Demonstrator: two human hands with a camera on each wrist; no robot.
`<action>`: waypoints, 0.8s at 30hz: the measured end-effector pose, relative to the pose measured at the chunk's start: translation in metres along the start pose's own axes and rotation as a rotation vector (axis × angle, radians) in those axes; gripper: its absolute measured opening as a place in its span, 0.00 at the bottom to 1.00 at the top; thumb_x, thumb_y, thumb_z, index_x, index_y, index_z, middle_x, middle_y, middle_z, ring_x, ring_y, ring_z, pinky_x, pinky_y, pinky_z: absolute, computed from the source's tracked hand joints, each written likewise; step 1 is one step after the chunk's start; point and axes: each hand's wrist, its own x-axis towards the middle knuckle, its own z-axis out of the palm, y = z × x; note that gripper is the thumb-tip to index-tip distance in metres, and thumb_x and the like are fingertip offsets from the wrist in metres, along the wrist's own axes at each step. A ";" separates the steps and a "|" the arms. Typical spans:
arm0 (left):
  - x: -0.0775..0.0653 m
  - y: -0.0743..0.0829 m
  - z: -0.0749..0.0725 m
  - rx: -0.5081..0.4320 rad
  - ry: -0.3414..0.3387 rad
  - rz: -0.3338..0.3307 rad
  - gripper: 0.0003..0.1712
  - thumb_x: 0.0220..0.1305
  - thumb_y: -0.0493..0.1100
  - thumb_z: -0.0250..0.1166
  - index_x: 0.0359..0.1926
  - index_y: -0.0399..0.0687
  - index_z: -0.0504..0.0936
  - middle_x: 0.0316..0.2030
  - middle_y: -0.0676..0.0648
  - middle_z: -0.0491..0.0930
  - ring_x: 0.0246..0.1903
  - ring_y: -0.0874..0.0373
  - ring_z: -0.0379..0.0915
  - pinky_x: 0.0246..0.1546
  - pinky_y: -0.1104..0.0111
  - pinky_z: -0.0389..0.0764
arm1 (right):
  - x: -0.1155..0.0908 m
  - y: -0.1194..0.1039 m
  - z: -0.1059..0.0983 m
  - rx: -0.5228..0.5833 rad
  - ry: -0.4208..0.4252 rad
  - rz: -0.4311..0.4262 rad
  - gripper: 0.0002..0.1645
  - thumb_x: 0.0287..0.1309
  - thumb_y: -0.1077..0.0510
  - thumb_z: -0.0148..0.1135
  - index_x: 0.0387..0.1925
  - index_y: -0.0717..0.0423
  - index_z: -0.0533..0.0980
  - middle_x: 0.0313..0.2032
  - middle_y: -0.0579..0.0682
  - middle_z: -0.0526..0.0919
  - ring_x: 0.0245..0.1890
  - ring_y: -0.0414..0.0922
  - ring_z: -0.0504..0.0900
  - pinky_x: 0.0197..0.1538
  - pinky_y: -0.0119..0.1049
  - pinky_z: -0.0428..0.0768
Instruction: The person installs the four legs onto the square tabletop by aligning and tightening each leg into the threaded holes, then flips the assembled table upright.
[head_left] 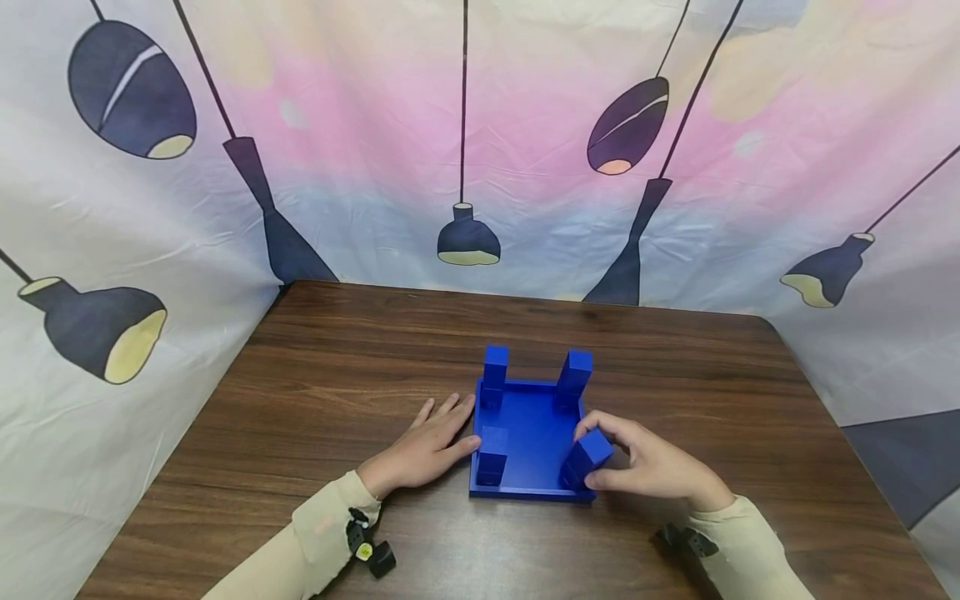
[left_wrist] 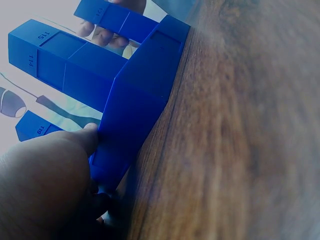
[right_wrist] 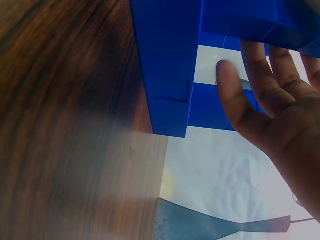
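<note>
A square blue tray [head_left: 534,442] with a low rim lies on the table, a stacked blue block post at each corner. My right hand [head_left: 652,467] curls its thumb and fingers round the front-right post [head_left: 587,457], which leans slightly. With fingers spread, my left hand [head_left: 422,450] lies flat beside the tray, fingertips touching its left rim. Near them rises the front-left post [head_left: 492,458]. Numbers mark the near post [left_wrist: 60,60] in the left wrist view. In the right wrist view, fingers [right_wrist: 260,75] lie against the gripped post [right_wrist: 265,25].
At the tray's far corners stand a back-left post [head_left: 494,375] and a back-right post [head_left: 574,377]. The brown wooden table [head_left: 360,350] ends at a cloth backdrop [head_left: 375,167] printed with hanging lamps. Each wrist carries a small black camera mount [head_left: 367,546].
</note>
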 end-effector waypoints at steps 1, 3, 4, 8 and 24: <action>0.000 0.000 0.000 -0.001 -0.001 0.000 0.43 0.84 0.60 0.50 0.83 0.36 0.53 0.81 0.39 0.54 0.82 0.42 0.41 0.79 0.40 0.33 | 0.000 0.000 0.000 0.008 0.000 -0.003 0.22 0.65 0.62 0.74 0.54 0.48 0.73 0.48 0.49 0.81 0.50 0.44 0.79 0.54 0.36 0.78; 0.000 0.000 0.000 -0.002 -0.001 -0.001 0.43 0.84 0.60 0.50 0.83 0.36 0.53 0.81 0.39 0.54 0.82 0.42 0.41 0.79 0.40 0.33 | 0.001 0.001 0.001 0.019 -0.001 -0.006 0.21 0.65 0.62 0.74 0.53 0.49 0.73 0.47 0.50 0.81 0.48 0.44 0.80 0.52 0.36 0.79; 0.000 0.000 0.000 -0.003 -0.001 -0.001 0.43 0.84 0.60 0.50 0.83 0.36 0.53 0.81 0.39 0.54 0.82 0.42 0.41 0.79 0.40 0.33 | 0.001 0.001 0.001 0.021 0.000 -0.007 0.21 0.65 0.62 0.74 0.53 0.49 0.73 0.46 0.50 0.81 0.48 0.44 0.80 0.52 0.36 0.80; 0.000 0.001 -0.001 -0.005 -0.003 -0.001 0.43 0.84 0.60 0.50 0.83 0.36 0.53 0.82 0.39 0.54 0.82 0.42 0.41 0.79 0.40 0.33 | 0.003 0.000 0.002 0.007 0.012 -0.022 0.21 0.64 0.62 0.75 0.52 0.49 0.74 0.45 0.48 0.81 0.47 0.43 0.80 0.51 0.36 0.80; 0.000 0.002 -0.001 -0.004 -0.005 -0.001 0.43 0.84 0.60 0.50 0.83 0.36 0.53 0.82 0.40 0.54 0.82 0.42 0.41 0.80 0.40 0.33 | 0.003 -0.003 0.004 -0.112 0.050 0.022 0.22 0.64 0.56 0.77 0.53 0.48 0.75 0.32 0.42 0.72 0.25 0.35 0.68 0.25 0.28 0.71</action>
